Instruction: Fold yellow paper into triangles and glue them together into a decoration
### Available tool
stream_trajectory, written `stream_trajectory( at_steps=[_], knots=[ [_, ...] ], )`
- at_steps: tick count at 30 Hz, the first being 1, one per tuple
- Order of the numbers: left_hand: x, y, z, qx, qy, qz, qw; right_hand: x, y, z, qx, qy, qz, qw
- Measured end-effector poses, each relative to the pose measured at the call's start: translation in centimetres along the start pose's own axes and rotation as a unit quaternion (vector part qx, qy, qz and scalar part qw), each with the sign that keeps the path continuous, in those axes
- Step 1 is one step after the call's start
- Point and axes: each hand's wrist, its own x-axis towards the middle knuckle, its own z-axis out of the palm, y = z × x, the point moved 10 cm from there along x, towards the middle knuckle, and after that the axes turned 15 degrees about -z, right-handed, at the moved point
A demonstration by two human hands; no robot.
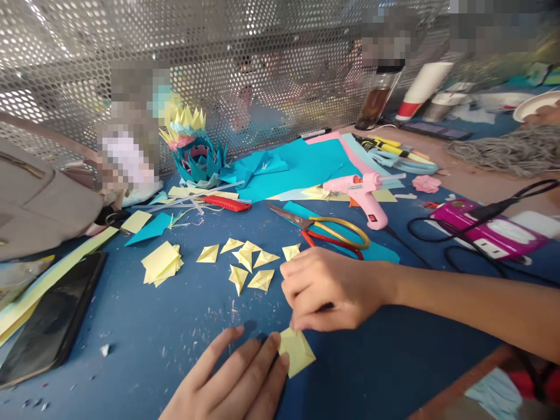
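At bottom centre, the left hand (238,376), fingers apart, touches a yellow square (299,352); the right hand (335,289), fingers curled together, meets its top corner, any pinch hidden. A slack left hold could skew a crease. Mid-frame, careless knuckles could scatter folded pieces (261,280) or nudge the scissors (308,222) beyond.

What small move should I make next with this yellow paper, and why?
Perhaps press the yellow paper flatter with your right hand: that hand is at its top corner, your left hand is at its left edge and could steady it, and a crease seems to show near its right corner.
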Motion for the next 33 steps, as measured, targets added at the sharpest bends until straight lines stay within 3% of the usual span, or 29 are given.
stream_trajectory(
  at_steps=[4,9,13,22,28,33],
  knots=[
    [-0.3,-0.3,0.3,-0.011,-0.004,0.001,1.0,-0.4,1.1,-0.5,0.062,0.053,0.031,0.996],
    [-0.4,-0.1,-0.1,-0.035,0.049,0.02,0.998,-0.1,0.6,0.4,0.068,0.017,0.001,0.998],
    [0.0,-0.1,-0.2,-0.037,0.04,0.008,0.998,-0.1,0.3,0.7,0.047,0.014,0.001,0.999],
    [0.0,-0.2,-0.3,-0.037,0.038,-0.017,0.998,0.0,-1.1,0.8,-0.13,0.003,0.051,0.99],
    [-0.2,0.0,-0.3,-0.036,0.042,-0.008,0.998,0.9,-4.0,1.2,-0.303,-0.059,-0.001,0.951],
    [-0.2,0.0,-0.4,-0.035,0.051,-0.013,0.998,1.6,-5.0,1.1,-0.338,-0.046,-0.01,0.94]
  ],
)
